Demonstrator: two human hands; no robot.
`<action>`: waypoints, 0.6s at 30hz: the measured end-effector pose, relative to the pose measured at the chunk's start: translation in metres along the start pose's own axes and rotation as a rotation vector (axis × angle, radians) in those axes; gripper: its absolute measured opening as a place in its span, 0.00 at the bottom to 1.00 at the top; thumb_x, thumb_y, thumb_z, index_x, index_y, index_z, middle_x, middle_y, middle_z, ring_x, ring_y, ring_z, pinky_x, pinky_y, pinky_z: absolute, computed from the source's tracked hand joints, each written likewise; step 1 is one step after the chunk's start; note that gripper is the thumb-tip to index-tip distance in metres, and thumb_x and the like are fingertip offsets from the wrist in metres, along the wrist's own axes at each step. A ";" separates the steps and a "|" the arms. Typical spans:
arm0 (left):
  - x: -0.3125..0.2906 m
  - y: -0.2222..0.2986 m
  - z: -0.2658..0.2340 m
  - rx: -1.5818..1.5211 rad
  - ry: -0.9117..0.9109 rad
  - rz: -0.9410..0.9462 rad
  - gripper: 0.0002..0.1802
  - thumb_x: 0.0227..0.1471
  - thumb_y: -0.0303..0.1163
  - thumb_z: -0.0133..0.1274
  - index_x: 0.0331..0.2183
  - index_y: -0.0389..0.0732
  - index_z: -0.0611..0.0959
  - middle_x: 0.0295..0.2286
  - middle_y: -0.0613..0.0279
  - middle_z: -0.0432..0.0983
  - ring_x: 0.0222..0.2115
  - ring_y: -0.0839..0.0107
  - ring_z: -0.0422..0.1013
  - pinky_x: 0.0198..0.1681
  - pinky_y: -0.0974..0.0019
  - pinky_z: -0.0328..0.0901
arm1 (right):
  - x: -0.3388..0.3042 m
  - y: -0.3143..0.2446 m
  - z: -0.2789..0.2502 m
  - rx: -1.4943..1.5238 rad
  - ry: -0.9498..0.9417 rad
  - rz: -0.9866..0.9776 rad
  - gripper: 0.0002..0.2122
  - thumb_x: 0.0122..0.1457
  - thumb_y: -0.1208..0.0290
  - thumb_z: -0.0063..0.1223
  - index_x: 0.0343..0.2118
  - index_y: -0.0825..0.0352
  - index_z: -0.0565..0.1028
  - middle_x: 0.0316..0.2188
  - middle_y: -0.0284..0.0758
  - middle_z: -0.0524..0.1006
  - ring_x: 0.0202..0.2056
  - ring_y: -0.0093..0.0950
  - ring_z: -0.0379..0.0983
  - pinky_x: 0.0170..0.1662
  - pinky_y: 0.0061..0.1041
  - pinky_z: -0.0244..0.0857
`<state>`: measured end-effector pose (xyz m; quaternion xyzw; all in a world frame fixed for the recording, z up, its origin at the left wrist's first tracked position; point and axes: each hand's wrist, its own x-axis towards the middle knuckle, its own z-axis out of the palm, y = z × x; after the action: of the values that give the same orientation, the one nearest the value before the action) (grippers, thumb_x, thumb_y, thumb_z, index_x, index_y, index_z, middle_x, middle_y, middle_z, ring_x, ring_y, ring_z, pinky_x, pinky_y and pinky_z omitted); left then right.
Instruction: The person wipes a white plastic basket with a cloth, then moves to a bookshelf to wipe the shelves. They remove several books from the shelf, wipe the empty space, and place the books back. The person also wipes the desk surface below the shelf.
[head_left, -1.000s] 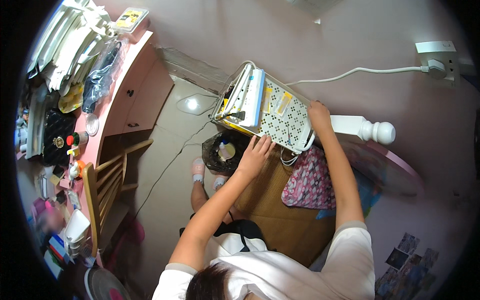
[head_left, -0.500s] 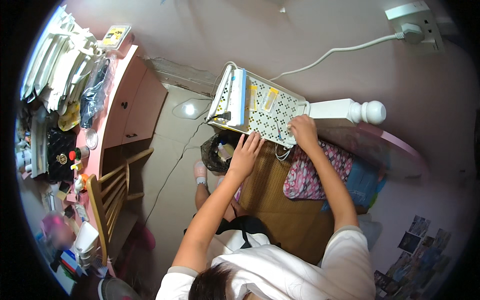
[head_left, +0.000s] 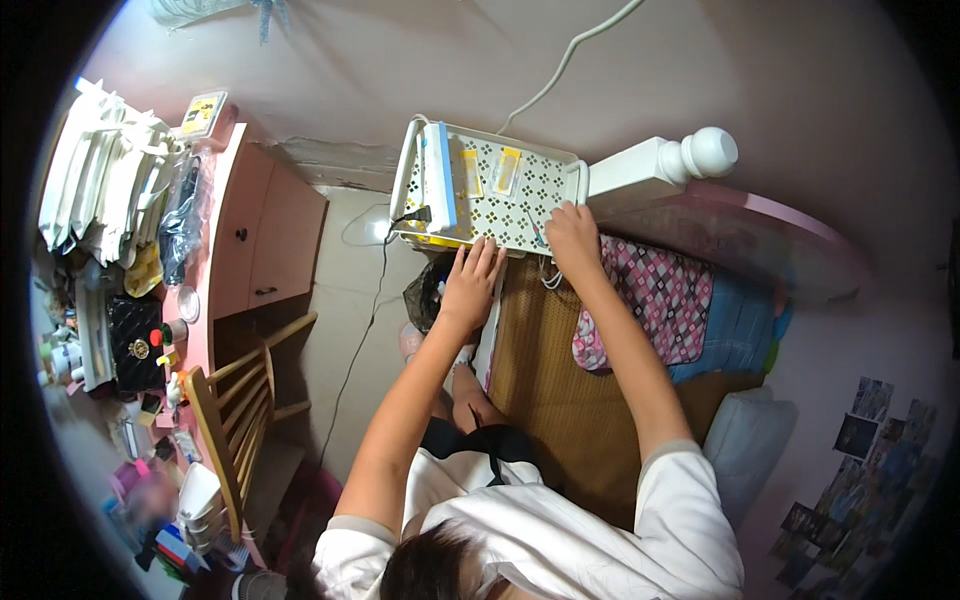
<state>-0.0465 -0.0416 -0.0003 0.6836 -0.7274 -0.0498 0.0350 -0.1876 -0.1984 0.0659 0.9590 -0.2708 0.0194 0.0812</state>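
the white rectangular tray with a pattern of dark four-dot clusters (head_left: 500, 217) stands near the pale wall (head_left: 400, 60), beside the white post with a round knob (head_left: 632, 172). the left hand (head_left: 470, 285) rests on its near edge, fingers loosely spread, with nothing visibly grasped; the right hand (head_left: 576, 243) curls in at the near right corner, and i cannot tell whether it grips anything. light, even pressure from the left fingers would probably steady the tray best, with the right hand minding the slender object (head_left: 536, 231) just beside it and nobody tugging the black plug (head_left: 414, 215) at the left end. the flat yellow-and-white packets (head_left: 507, 172) seem printed, but nothing is readable.
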 end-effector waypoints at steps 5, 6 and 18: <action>0.004 0.005 -0.004 0.047 -0.041 -0.023 0.40 0.45 0.37 0.50 0.60 0.45 0.57 0.59 0.58 0.51 0.60 0.60 0.48 0.61 0.54 0.48 | 0.014 -0.011 0.057 -0.475 -0.520 0.005 0.07 0.47 0.71 0.51 0.25 0.59 0.82 0.25 0.27 0.78 0.40 0.29 0.67 0.46 0.31 0.52; 0.006 0.009 -0.006 0.058 -0.049 -0.042 0.40 0.46 0.37 0.49 0.61 0.45 0.57 0.60 0.57 0.50 0.61 0.60 0.48 0.61 0.54 0.48 | 0.014 -0.013 0.058 -0.412 -0.528 0.069 0.07 0.48 0.70 0.51 0.25 0.59 0.82 0.26 0.27 0.79 0.40 0.29 0.67 0.46 0.32 0.51; -0.014 0.013 -0.012 0.089 -0.108 -0.014 0.39 0.48 0.36 0.46 0.61 0.44 0.54 0.61 0.59 0.46 0.61 0.60 0.45 0.61 0.54 0.46 | 0.009 0.030 -0.009 0.081 -0.081 0.073 0.06 0.49 0.74 0.50 0.24 0.61 0.80 0.28 0.33 0.76 0.38 0.33 0.68 0.49 0.32 0.59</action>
<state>-0.0573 -0.0271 0.0131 0.6859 -0.7248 -0.0547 -0.0351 -0.1952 -0.2267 0.0802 0.9510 -0.3077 -0.0054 0.0306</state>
